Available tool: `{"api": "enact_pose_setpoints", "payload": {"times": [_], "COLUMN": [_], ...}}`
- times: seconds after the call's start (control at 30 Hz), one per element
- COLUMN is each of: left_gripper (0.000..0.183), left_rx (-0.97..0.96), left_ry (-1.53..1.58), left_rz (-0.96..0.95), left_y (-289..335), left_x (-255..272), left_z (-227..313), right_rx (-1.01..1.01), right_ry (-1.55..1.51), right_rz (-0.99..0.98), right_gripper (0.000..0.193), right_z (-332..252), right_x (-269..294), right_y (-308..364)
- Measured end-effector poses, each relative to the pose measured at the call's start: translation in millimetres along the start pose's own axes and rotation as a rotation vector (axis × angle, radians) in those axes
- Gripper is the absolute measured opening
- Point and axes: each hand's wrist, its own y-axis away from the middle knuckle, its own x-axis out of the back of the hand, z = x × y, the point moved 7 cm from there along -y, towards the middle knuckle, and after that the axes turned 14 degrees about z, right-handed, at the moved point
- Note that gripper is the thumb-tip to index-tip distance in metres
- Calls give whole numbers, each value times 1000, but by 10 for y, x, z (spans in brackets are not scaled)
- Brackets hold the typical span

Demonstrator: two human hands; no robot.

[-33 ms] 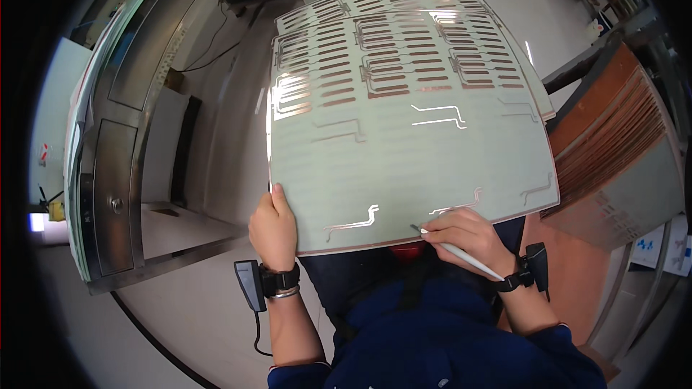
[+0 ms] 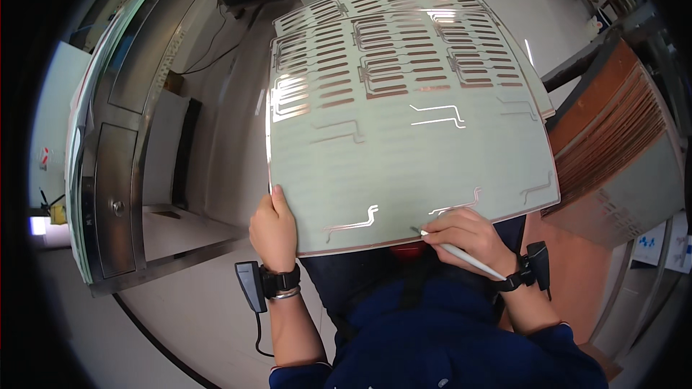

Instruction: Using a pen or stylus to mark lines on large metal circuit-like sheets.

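A large pale green circuit board panel (image 2: 411, 169) with copper traces lies in front of me, tilted over my lap. My left hand (image 2: 274, 234) grips its near left corner, thumb on top and fingers hidden underneath. Over the near edge, right of the middle, my right hand (image 2: 465, 236) pinches a slim white-handled craft knife (image 2: 470, 258). The knife's dark tip rests at or just above the panel, between two shiny bent traces; contact cannot be told. Beyond the far edge, a second patterned panel (image 2: 313, 14) shows partly from under the first.
To the right, a stack of copper-edged panels (image 2: 613, 126) leans on its side by a dark metal frame. A steel cabinet (image 2: 119, 194) stands on the left. Black trackers with straps (image 2: 250, 284) sit on both wrists, the left one trailing a cable.
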Motion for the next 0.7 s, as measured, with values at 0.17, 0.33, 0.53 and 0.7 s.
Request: {"api": "enact_pose_setpoints", "payload": {"times": [0.17,0.33,0.53,0.7], "left_gripper": [48,47,48,48], "left_rx": [18,37,47,74], "left_ry": [89,240,283,323], "left_rz": [4,-43,-12,-58], "left_y": [-5,-14,5,4], "left_x": [-18,-84,-61,-98], "left_z": [-27,-54,-61,-105], "right_rx": [29,57,92,68], "right_ry": [3,185,164,195], "right_rz": [-1,82,96,121], "right_gripper": [25,25,21,21], "right_z": [-20,-24,21,-4], "right_x": [-9,-108,-134,-157], "right_y": [-15,-66,-58,-68]}}
